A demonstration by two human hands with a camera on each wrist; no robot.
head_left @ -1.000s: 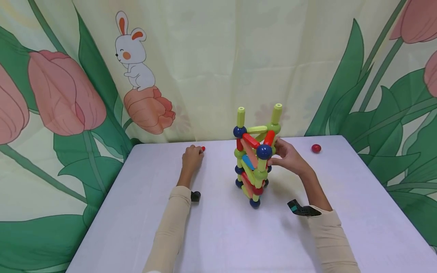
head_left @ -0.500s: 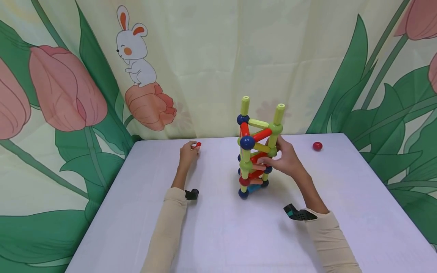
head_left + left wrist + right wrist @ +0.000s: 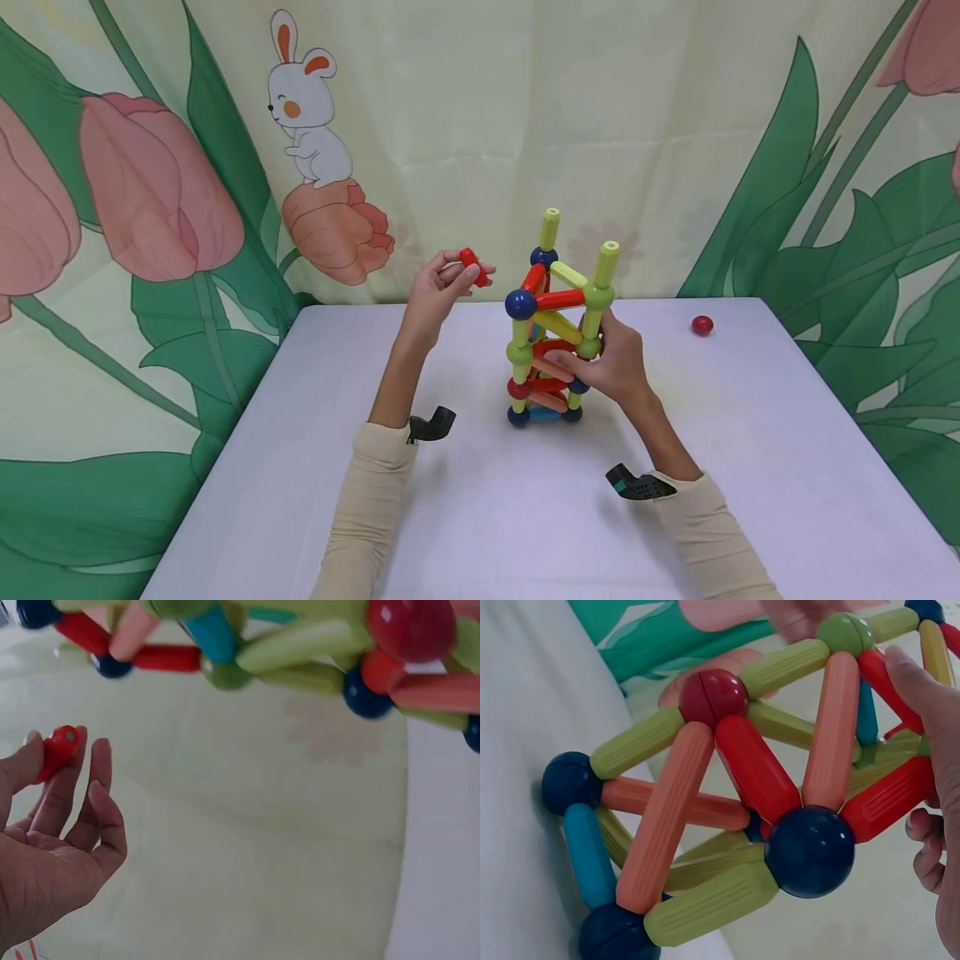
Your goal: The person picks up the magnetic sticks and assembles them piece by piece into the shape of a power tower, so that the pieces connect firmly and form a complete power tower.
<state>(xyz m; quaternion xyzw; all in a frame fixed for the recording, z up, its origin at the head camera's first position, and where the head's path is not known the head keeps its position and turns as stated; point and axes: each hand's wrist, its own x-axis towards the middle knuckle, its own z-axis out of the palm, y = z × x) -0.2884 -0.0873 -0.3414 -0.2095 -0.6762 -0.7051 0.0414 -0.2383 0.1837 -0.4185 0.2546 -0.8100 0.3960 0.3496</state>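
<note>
A tower [image 3: 521, 304] of magnetic rods and balls stands upright on the table, in green, red, blue, pink and yellow pieces. Two light green rods [image 3: 607, 264] point up from its top balls; another top corner ends in a dark blue ball. My right hand [image 3: 618, 358] grips the tower's right side around mid-height, thumb across the front; the right wrist view shows that thumb [image 3: 911, 679] on a red rod. To the left, above the table's back edge, my left hand [image 3: 429, 307] pinches a short red magnetic rod [image 3: 57, 753] between thumb and fingers, apart from the tower.
A loose red ball [image 3: 702, 325] lies near the back right of the white table [image 3: 750, 467]. Behind the table hangs a curtain [image 3: 450, 150] printed with tulips and a rabbit. Each wrist wears a black camera [image 3: 432, 424].
My left hand has picked the red rod up from the table's back and lifted it rightward, nearer the tower. My right hand has turned the tower, bringing another side to the front.
</note>
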